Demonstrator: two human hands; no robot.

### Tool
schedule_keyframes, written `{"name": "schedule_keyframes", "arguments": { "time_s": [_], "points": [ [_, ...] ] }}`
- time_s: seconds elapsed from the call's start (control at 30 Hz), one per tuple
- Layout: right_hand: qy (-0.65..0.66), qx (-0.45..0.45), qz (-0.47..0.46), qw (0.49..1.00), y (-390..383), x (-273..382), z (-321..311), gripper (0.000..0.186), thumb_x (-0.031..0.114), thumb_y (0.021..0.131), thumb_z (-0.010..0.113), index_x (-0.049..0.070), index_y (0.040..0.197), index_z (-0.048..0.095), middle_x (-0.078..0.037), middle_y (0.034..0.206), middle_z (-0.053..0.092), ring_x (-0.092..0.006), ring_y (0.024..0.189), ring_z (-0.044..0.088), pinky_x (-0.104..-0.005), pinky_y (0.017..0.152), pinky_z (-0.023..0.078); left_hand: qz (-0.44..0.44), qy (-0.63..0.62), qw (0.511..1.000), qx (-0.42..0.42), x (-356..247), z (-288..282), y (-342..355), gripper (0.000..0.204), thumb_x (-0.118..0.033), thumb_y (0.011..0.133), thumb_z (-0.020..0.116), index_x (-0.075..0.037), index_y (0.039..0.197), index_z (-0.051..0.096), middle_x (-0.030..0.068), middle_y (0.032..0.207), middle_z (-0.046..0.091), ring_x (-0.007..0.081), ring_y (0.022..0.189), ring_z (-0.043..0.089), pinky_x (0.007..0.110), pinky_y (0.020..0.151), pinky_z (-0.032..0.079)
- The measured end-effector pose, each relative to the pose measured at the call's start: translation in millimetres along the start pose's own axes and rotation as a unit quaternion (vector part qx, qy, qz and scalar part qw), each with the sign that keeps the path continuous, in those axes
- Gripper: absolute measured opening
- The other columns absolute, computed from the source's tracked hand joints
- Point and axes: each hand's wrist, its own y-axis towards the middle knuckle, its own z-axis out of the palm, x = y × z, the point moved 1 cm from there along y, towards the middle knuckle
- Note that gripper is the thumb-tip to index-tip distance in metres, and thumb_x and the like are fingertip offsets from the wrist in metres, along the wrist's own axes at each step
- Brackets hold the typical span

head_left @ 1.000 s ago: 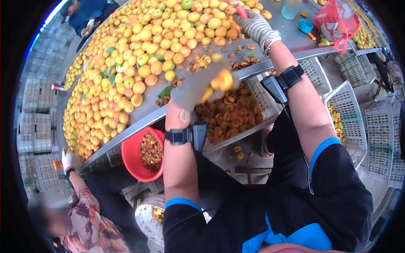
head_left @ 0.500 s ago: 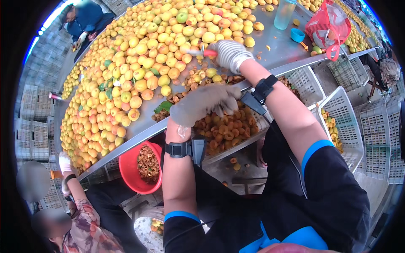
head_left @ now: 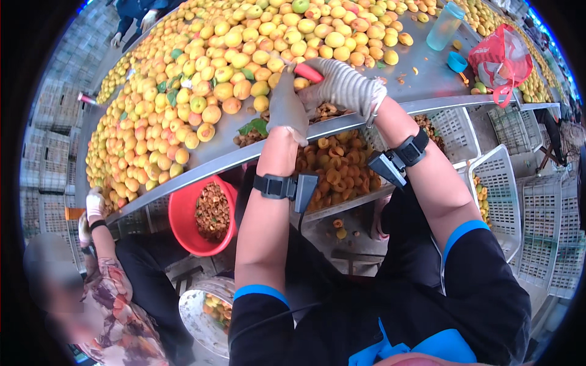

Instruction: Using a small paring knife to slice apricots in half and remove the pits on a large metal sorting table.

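Right grip (head_left: pixel 347 84): closed round red-handled tool (head_left: pixel 309 73), reaching toward eleven o'clock | left grip (head_left: pixel 287 107): fingertips toward twelve, closure and hold hidden, cannot tell | red bag (head_left: pixel 499 58), two o'clock: print too small to read | tool: twelve o'clock, above bench (head_left: pixel 421 79), handle's long axis ten-to-four

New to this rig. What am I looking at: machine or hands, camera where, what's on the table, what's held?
No robot here: these are a person's own gloved hands, seen from above by a wide fisheye camera worn on the head, so straight edges bend. Black devices are strapped to both forearms. The metal table carries a big pile of yellow-orange fruit. The right hand holds a red-handled tool. The left hand is close beside it; whatever it may hold is hidden.
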Motion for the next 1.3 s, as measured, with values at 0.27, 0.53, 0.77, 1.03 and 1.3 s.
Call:
{"name": "schedule_keyframes", "arguments": {
  "time_s": [0.27, 0.53, 0.77, 1.03, 1.3],
  "points": [
    [0.234, -0.101, 0.121, 0.959, -15.4, 3.7, 19.3, 0.032, 0.034, 0.099, 0.050, 0.004, 0.105, 0.058, -0.001, 0.065, 0.054, -0.0093, 0.043, 0.046, -0.0238, 0.038, 0.034, -0.085, -0.130, 0.988, 0.015, -7.2, -10.4, 10.0, 0.038, -0.049, 0.092, 0.050, -0.012, 0.085, 0.059, 0.0006, 0.067, 0.054, 0.0128, 0.052, 0.044, 0.028, 0.047, 0.035],
    [-0.118, -0.180, 0.005, 0.977, -19.8, -2.3, 37.1, 0.042, 0.035, 0.100, 0.048, -0.006, 0.103, 0.059, -0.020, 0.076, 0.066, -0.0339, 0.064, 0.062, -0.0432, 0.063, 0.050, -0.054, -0.095, 0.991, -0.075, -3.2, -2.8, 3.8, 0.040, -0.052, 0.089, 0.051, -0.013, 0.079, 0.053, 0.0031, 0.072, 0.057, 0.0182, 0.057, 0.053, 0.032, 0.049, 0.041],
    [-0.268, -0.170, 0.022, 0.948, -20.6, 0.5, 49.2, 0.046, 0.038, 0.100, 0.044, -0.006, 0.092, 0.057, -0.028, 0.075, 0.063, -0.0438, 0.076, 0.064, -0.0495, 0.068, 0.050, -0.017, -0.175, 0.983, -0.061, 3.4, -1.8, 22.4, 0.030, -0.038, 0.088, 0.051, -0.008, 0.088, 0.057, 0.0063, 0.081, 0.060, 0.0189, 0.069, 0.058, 0.033, 0.060, 0.048],
    [0.186, 0.050, 0.284, 0.939, -12.7, 2.2, 22.1, 0.042, 0.046, 0.100, 0.040, 0.010, 0.087, 0.057, -0.003, 0.060, 0.056, -0.0195, 0.047, 0.053, -0.0333, 0.042, 0.039, 0.012, -0.080, 0.990, -0.113, -0.1, -1.7, 9.9, 0.031, -0.040, 0.091, 0.048, -0.010, 0.089, 0.058, 0.0050, 0.081, 0.059, 0.0167, 0.067, 0.057, 0.031, 0.059, 0.046],
    [0.117, -0.060, 0.087, 0.988, -31.4, -2.5, 33.3, 0.040, 0.043, 0.100, 0.048, 0.004, 0.099, 0.059, 0.004, 0.059, 0.048, -0.0091, 0.049, 0.047, -0.0242, 0.042, 0.038, 0.002, -0.209, 0.978, 0.004, -3.5, -5.2, 4.2, 0.059, -0.063, 0.090, 0.045, -0.010, 0.109, 0.060, 0.0098, 0.101, 0.066, 0.0254, 0.090, 0.063, 0.040, 0.083, 0.051]
  ]
}}
